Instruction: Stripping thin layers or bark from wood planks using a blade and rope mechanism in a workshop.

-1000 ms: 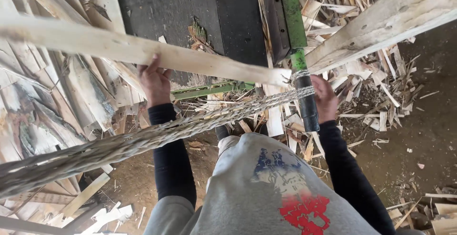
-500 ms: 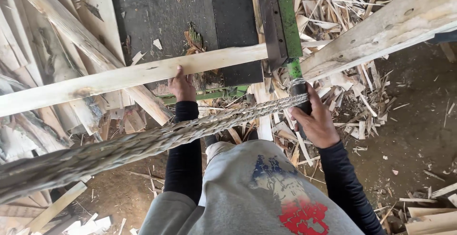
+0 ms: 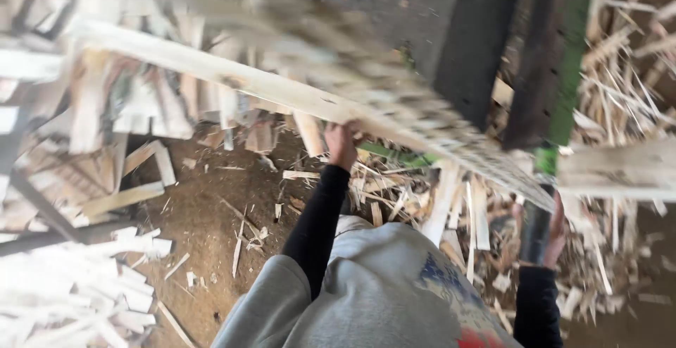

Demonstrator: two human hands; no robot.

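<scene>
The left hand (image 3: 343, 144) is wrapped tight around a long pale wooden board (image 3: 232, 80). The board runs from the hand out toward 10 o'clock, held up over the dirt floor (image 3: 211, 228). The right hand (image 3: 553, 232), at 4 o'clock, grips a dark handle (image 3: 536, 232) that goes up to a green bar (image 3: 567, 73). A blurry saw blade (image 3: 486, 158) with small teeth slants between the two hands. Wood scraps (image 3: 422, 193) lie all over the ground, and a pile of pale sticks (image 3: 84, 291) sits at 8 o'clock. No box or bin shows.
</scene>
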